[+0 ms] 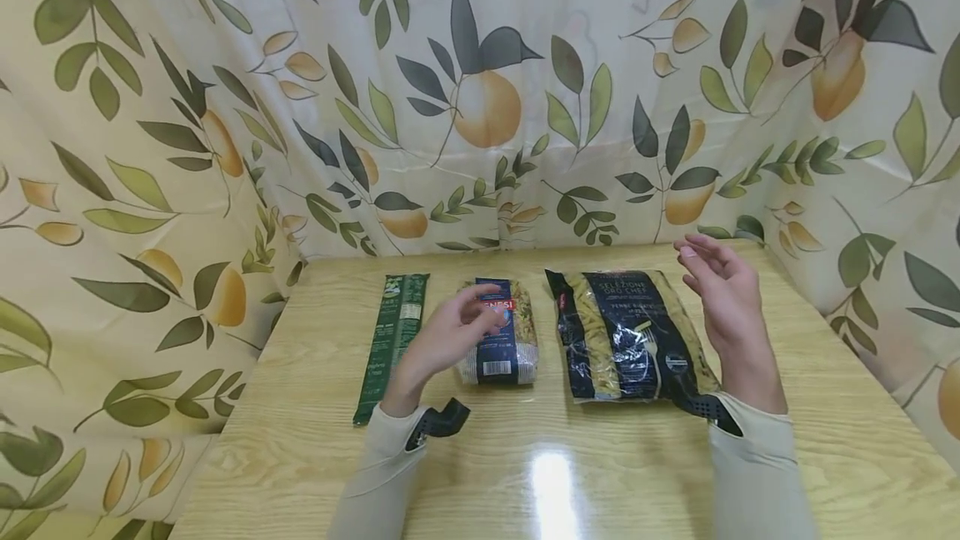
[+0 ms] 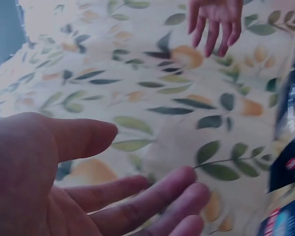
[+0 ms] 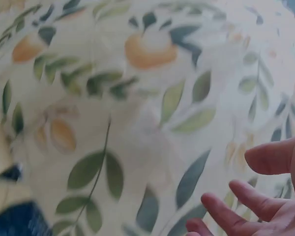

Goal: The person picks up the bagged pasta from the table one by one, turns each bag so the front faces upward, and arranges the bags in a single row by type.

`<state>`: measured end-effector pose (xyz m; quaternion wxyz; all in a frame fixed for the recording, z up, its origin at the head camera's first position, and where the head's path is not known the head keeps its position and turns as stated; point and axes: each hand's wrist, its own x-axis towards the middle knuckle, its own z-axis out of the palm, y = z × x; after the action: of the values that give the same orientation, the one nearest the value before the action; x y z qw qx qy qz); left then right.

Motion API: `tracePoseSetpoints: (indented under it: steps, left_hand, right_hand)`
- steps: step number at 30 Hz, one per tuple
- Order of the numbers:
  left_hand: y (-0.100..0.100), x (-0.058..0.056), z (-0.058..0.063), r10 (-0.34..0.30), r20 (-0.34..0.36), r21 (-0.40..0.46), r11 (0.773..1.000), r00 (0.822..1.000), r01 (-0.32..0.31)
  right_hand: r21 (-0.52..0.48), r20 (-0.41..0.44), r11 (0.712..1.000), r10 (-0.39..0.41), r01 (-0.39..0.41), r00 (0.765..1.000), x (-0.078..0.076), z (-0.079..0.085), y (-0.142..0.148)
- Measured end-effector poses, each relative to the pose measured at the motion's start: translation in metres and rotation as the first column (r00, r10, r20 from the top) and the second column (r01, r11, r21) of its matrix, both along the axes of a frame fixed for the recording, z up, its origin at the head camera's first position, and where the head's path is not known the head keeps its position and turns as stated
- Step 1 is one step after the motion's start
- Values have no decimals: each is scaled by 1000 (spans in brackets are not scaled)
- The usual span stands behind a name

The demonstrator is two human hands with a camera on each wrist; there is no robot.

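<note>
Before a fruit-patterned curtain (image 1: 480, 177), I'm watching the left hand (image 1: 448, 333) hovering near the pasta pack (image 1: 498, 353) below centre, the right hand (image 1: 726, 298) near the larger bag (image 1: 628, 336) lower right of centre, both loosely spread apart.

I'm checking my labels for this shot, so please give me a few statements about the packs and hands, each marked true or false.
1. The green pack is the leftmost of three packs on the table. True.
2. The left hand grips the green pack. False: the left hand holds nothing.
3. The large pasta bag has a fork pictured on it. True.
4. The middle pack stands upright. False: the middle pack lies flat.
5. The right hand holds nothing. True.
</note>
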<state>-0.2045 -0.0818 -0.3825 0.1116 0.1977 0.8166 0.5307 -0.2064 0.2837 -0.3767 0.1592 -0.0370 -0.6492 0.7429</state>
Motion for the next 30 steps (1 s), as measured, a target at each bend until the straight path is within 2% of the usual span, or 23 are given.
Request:
tracePoseSetpoints:
  steps: [3,7,12,16,23,27,30]
  left_hand:
    - [-18,1,10,73,-54,56,996,996,-69]
    - [-39,3,24,162,-116,154,978,980,-143]
    - [-58,6,33,231,-119,269,944,966,-192]
    - [-71,8,35,266,-124,308,926,956,-218]
    - [-97,14,31,366,-108,351,884,924,-308]
    - [-110,15,29,398,-86,361,867,913,-344]
    - [-116,13,29,404,-81,378,858,911,-347]
  right_hand:
    - [-28,-83,1000,1,-4,997,7,18,-20]
    - [11,-196,999,36,-35,980,17,42,-50]
    - [69,-270,993,110,-94,957,27,60,-80]
    - [97,-280,985,164,-142,946,29,66,-102]
    - [109,-244,963,266,-246,933,26,69,-145]
    - [76,-230,948,317,-308,920,25,66,-171]
    - [32,-216,940,338,-340,916,26,59,-187]
